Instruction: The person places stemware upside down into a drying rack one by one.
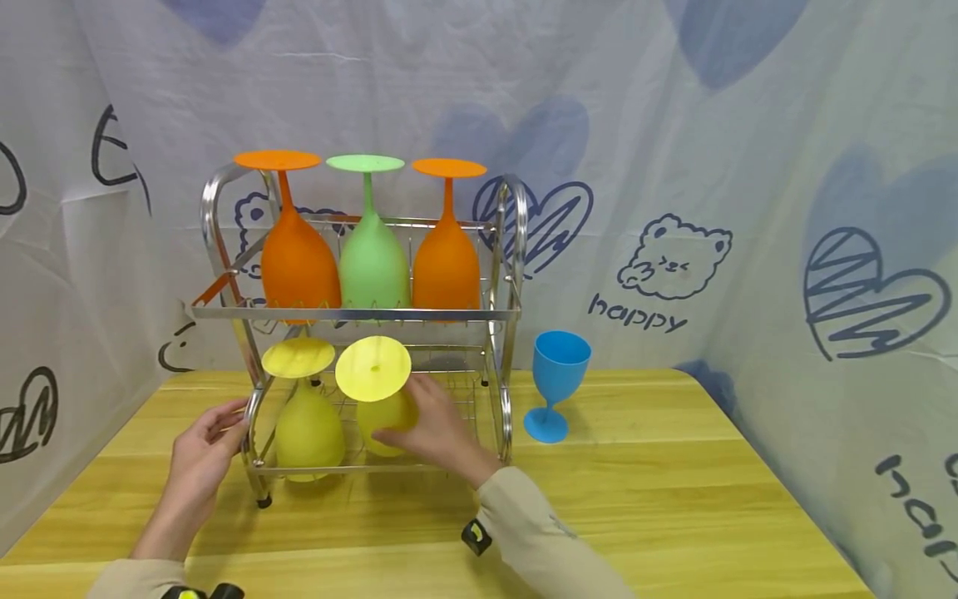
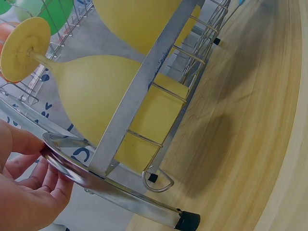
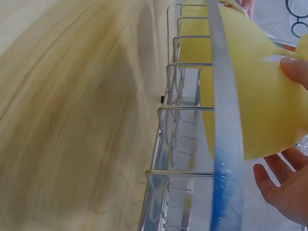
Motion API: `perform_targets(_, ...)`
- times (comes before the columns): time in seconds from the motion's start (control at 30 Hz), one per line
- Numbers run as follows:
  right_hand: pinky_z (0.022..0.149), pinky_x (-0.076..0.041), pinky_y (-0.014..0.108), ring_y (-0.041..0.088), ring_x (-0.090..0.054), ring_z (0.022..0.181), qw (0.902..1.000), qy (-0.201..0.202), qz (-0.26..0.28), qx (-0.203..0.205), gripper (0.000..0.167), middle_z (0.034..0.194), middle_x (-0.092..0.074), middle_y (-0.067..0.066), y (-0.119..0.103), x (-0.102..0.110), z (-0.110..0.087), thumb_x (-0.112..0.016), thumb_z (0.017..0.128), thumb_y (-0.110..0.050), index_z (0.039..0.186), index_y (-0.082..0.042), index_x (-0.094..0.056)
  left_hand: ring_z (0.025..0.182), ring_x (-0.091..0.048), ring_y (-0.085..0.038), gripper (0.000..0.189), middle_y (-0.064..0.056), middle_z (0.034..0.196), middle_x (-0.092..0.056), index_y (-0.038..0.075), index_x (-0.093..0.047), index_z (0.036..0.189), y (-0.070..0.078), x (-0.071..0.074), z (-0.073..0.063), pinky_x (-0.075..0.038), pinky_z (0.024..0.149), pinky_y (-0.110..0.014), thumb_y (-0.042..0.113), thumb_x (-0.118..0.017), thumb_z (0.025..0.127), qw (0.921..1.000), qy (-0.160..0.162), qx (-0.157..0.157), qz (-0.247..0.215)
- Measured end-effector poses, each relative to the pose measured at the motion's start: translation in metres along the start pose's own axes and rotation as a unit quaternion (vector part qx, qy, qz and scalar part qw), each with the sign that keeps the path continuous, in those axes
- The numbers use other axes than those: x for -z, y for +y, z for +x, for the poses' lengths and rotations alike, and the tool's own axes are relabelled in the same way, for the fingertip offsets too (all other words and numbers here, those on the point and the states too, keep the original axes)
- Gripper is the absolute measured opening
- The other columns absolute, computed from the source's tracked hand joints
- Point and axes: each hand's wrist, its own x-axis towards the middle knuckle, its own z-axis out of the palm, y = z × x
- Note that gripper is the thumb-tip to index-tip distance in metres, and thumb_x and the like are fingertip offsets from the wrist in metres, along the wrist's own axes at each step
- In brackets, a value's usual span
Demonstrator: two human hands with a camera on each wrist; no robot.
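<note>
In the head view, a two-tier metal dish rack (image 1: 352, 315) stands on the table. My left hand (image 1: 200, 456) grips the rack's left side tube, thumb on one side and fingers on the other, as the left wrist view shows. On the lower tier my right hand (image 1: 441, 428) holds a yellow goblet (image 1: 383, 420) by its bowl. That goblet is upside down and tilted, its foot towards me; the right wrist view shows its bowl (image 3: 260, 110) behind the front rail. Left of it, another yellow goblet (image 1: 308, 428) stands upside down in the same tier.
Two orange goblets (image 1: 299, 262) and a light green goblet (image 1: 373, 262) stand upside down on the upper tier. A blue goblet (image 1: 560, 366) stands upright on the wooden table (image 1: 674, 474), right of the rack. Printed cloth (image 1: 419, 75) hangs behind and at both sides.
</note>
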Motion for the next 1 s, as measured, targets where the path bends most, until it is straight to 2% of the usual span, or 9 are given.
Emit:
perform_targets(0.3, 0.097, -0.046, 0.044, 0.024, -0.049, 0.120, 0.9982, -0.032, 0.027, -0.043, 0.081, 0.138, -0.051, 0.004, 0.004, -0.012, 0.012, -0.083, 0.075, -0.035, 0.144, -0.014, -0.045, 0.091, -0.051, 0.004, 0.040, 0.018, 0.102, -0.054, 0.000, -0.047, 0.136, -0.002, 0.001, 0.000, -0.047, 0.075, -0.011, 0.020, -0.051, 0.101, 0.9999, -0.001, -0.001, -0.010)
perform_targets(0.53, 0.091, -0.050, 0.038, 0.023, -0.053, 0.115, 0.9978, -0.038, 0.032, -0.043, 0.079, 0.136, -0.053, 0.006, 0.006, -0.019, 0.019, -0.083, 0.076, -0.034, 0.143, -0.014, -0.047, 0.092, -0.050, 0.005, 0.045, 0.020, 0.102, -0.053, -0.002, -0.044, 0.138, -0.001, 0.000, -0.001, -0.047, 0.076, -0.011, 0.023, -0.051, 0.101, 1.0000, 0.002, 0.003, -0.004)
perform_targets(0.8, 0.091, -0.049, 0.034, 0.021, -0.053, 0.114, 0.9963, -0.041, 0.055, -0.053, 0.076, 0.135, -0.054, 0.005, 0.009, -0.024, 0.023, -0.083, 0.076, -0.033, 0.141, -0.013, -0.049, 0.092, -0.050, 0.005, 0.046, 0.020, 0.101, -0.053, -0.004, -0.044, 0.138, -0.002, 0.000, -0.001, -0.047, 0.076, -0.010, 0.023, -0.051, 0.101, 1.0000, 0.005, -0.001, 0.000)
perform_targets(1.0, 0.097, -0.046, 0.036, 0.023, -0.051, 0.120, 0.9953, -0.054, 0.054, -0.060, 0.077, 0.138, -0.051, 0.008, 0.011, -0.026, 0.023, -0.079, 0.080, -0.036, 0.144, -0.009, -0.045, 0.092, -0.050, 0.006, 0.046, 0.021, 0.101, -0.053, -0.005, -0.044, 0.137, -0.001, -0.001, -0.001, -0.047, 0.076, -0.010, 0.022, -0.051, 0.101, 0.9999, 0.008, -0.006, -0.002)
